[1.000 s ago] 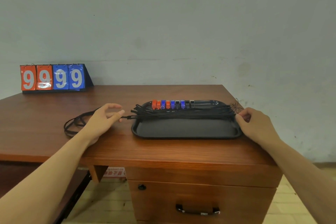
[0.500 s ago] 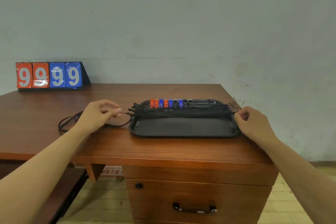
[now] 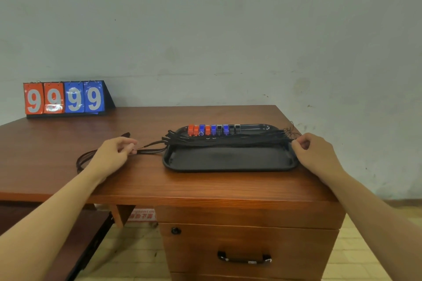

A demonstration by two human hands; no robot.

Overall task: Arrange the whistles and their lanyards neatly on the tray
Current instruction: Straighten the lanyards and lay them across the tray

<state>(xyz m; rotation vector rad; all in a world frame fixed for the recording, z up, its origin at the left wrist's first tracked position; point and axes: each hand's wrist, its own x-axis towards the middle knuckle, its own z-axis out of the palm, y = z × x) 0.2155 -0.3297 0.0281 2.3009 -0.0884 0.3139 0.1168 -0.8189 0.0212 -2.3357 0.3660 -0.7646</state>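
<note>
Left hand point(image 3: 114, 153) pinching a cord point(image 3: 150, 150) at 9 o'clock of the tray point(image 3: 228, 165), right hand point(image 3: 312, 153) pinching the lanyards point(image 3: 228, 142) at 3 o'clock, whistles point(image 3: 213, 129) lined along 12 o'clock

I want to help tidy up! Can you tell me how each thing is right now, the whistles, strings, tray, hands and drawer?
whistles: lined up in a row along the tray's far edge.
lanyards: bundled, stretched across the tray; one end trails onto the desk.
tray: flat on the desk, near half bare.
left hand: pinching the lanyard end.
right hand: pinching the other end.
drawer: closed.
scoreboard: upright, showing 9999.
</note>
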